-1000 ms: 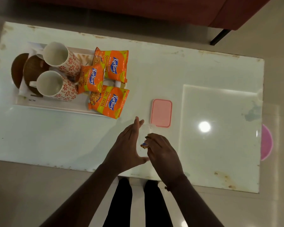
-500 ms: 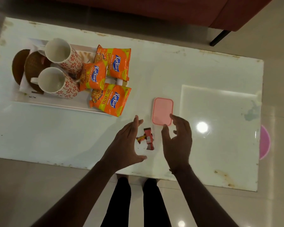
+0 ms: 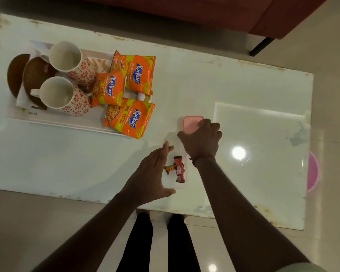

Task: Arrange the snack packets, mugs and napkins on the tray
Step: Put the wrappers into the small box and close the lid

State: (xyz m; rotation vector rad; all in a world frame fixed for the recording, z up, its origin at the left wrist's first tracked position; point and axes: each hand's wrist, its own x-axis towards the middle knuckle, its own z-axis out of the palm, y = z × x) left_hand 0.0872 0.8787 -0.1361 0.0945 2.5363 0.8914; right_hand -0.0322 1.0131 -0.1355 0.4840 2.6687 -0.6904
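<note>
A white tray (image 3: pixel 67 124) at the table's far left holds two floral mugs (image 3: pixel 65 55) (image 3: pixel 55 93), three orange snack packets (image 3: pixel 137 75) (image 3: pixel 110 89) (image 3: pixel 130 118), brown coasters (image 3: pixel 35 73) and a white napkin (image 3: pixel 22 99) under them. The nearest packet overhangs the tray's right end. Near the front edge, small red sweets (image 3: pixel 178 168) lie in a faint clear box. My left hand (image 3: pixel 147 173) cups the box's left side, thumb at its near end. My right hand (image 3: pixel 202 140) lies over a pink lid (image 3: pixel 190 123), fingers curled on its right edge.
The white glass table (image 3: pixel 243 91) has a raised square panel (image 3: pixel 263 138) on its right. A pink round object (image 3: pixel 312 171) shows past the right edge. A dark red sofa (image 3: pixel 185 8) runs along the far side. My legs stand at the front edge.
My right hand let go of the small sweets, leaving them in the clear box, then reached forward onto the pink lid. My left hand has stayed by the box.
</note>
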